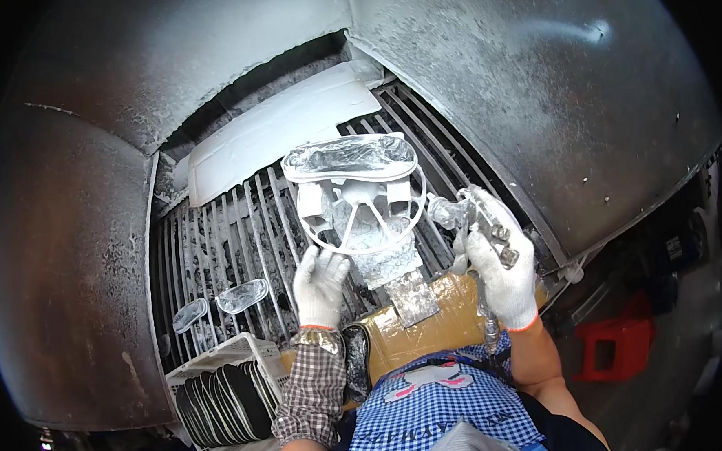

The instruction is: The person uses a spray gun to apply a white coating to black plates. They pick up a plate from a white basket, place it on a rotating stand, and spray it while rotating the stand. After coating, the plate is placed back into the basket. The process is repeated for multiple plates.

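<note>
**Inspector:** Spraying looks to be the step in hand. Right hand (502, 271), gloved, is wrapped tight around a spray gun (479, 219), nozzle turned toward the white ring-shaped frame (366, 209). That frame sits on a paint-crusted stand (387, 261), over the grille (239, 232) of the booth.

**Assistant:** And the left hand (319, 283)?

**Inspector:** Gloved, fingers spread loosely, tips touching the frame's lower rim. Whether it pinches the rim I cannot tell.

**Assistant:** Anything else close by?

**Inspector:** Two clear lens-shaped pieces (222, 302) lie on the grille to the left; below them, a white basket (213, 364) of dark flat parts. A taped cardboard box (440, 323) sits under the stand.

**Assistant:** Next move?

**Inspector:** In my judgement, turning the frame steadily by its rim while keeping the glove outside the spray path.
</note>
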Available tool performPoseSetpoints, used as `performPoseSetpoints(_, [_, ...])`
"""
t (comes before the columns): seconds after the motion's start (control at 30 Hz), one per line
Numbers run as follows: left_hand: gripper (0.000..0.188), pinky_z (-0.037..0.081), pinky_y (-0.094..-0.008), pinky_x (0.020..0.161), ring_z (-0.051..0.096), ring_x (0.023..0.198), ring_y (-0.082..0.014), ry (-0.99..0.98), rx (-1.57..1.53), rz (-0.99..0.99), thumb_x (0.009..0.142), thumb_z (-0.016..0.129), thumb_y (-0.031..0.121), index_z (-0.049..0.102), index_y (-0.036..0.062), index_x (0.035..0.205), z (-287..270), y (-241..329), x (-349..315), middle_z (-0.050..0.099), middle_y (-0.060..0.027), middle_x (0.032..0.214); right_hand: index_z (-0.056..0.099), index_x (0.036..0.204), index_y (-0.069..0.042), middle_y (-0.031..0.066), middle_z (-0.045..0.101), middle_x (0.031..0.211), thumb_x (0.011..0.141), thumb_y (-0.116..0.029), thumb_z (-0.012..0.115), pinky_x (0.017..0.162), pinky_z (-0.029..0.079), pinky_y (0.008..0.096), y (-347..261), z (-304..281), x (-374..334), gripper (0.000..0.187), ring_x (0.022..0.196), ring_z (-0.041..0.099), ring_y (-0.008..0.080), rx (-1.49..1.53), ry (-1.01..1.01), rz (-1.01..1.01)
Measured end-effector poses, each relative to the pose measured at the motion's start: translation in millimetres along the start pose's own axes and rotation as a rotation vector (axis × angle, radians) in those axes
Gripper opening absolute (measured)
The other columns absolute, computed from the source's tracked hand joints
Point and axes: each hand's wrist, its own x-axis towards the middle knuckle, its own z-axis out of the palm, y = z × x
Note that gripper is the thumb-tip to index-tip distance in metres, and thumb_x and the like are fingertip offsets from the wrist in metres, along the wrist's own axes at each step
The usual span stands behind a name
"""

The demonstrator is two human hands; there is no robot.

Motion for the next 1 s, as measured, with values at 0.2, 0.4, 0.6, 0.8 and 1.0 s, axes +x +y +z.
performPoseSetpoints(0.2, [0.038,0.058,-0.0535,0.103,0.067,0.12,-0.0413,-0.059,-0.11,-0.144,0.1,0.065,0.022,0.062,-0.0034,0.129,12.0,-40.6,-16.4,0.066,-0.0272,0.135,0.049,0.155,0.007,0.006,0.073,0.109,0.103,-0.002,0.063,0.069,0.052,0.0218,2.1,-8.9,2.0,0.054,0.076,0.062,0.0052,0.057,0.011,0.009])
performPoseSetpoints(0.4, [0.04,0.054,-0.0557,0.109,0.064,0.127,-0.0455,-0.071,-0.153,-0.171,0.102,0.063,0.022,0.061,-0.0045,0.132,20.6,-41.3,-18.8,0.064,-0.0315,0.138,0.049,0.155,0.007,0.0062,0.072,0.108,0.103,-0.003,0.063,0.07,0.052,0.0214,-7.2,-12.3,1.2,0.055,0.076,0.062,0.0053,0.077,0.083,0.009])
performPoseSetpoints(0.6, [0.05,0.055,-0.0523,0.106,0.065,0.123,-0.0411,-0.066,-0.095,-0.133,0.103,0.061,0.026,0.055,-0.0032,0.144,6.3,-27.8,-14.0,0.066,-0.0272,0.137,0.049,0.155,0.006,0.0061,0.071,0.1,0.104,-0.005,0.061,0.071,0.052,0.0217,-9.4,-17.4,-6.2,0.053,0.076,0.062,0.0065,0.099,0.017,0.036])
performPoseSetpoints(0.8, [0.047,0.056,-0.0566,0.105,0.064,0.126,-0.0465,-0.046,-0.096,-0.089,0.103,0.062,0.025,0.056,-0.0027,0.14,4.1,-11.0,-15.3,0.063,-0.0297,0.14,0.046,0.157,0.007,0.008,0.07,0.107,0.104,-0.004,0.06,0.072,0.054,0.0225,-9.2,-25.6,-9.4,0.056,0.078,0.064,0.0068,0.039,-0.084,0.064])
performPoseSetpoints(1.0, [0.037,0.058,-0.0588,0.101,0.065,0.126,-0.0481,0.012,-0.076,-0.029,0.101,0.063,0.026,0.06,-0.0019,0.126,-1.6,5.9,-6.4,0.064,-0.0325,0.139,0.046,0.157,0.007,0.008,0.071,0.105,0.104,-0.004,0.062,0.072,0.054,0.0221,-9.2,-20.4,-10.4,0.056,0.079,0.063,0.0061,0.146,-0.068,0.086])
